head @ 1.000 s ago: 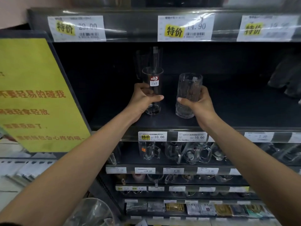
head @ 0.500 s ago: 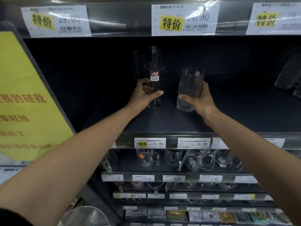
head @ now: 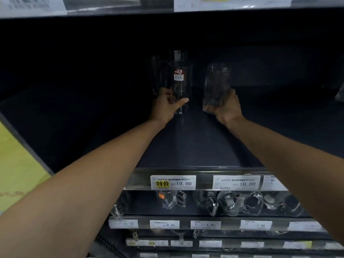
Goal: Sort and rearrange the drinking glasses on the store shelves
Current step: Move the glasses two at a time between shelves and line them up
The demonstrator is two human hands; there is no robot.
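Observation:
Deep on the dark shelf (head: pixel 195 146), my left hand (head: pixel 165 107) grips the lower part of a tall clear glass with a red-and-white label (head: pixel 181 84). My right hand (head: pixel 226 108) holds a ribbed clear glass (head: pixel 216 84) near its base; the glass leans slightly left. The two glasses are a hand's width apart. Behind the labelled glass stand two more tall clear glasses (head: pixel 160 73), dim in the shadow.
The shelf's front rail carries price tags (head: pixel 173 182). Glass mugs (head: pixel 230 202) crowd the shelf below, with more shelves under it. The upper shelf's edge (head: pixel 119 8) overhangs at the top. A yellow sign (head: pixel 16 164) stands at the left.
Both hands have carried their glasses farther back into the shelf, toward the glasses at the rear. The camera has tilted down and closer.

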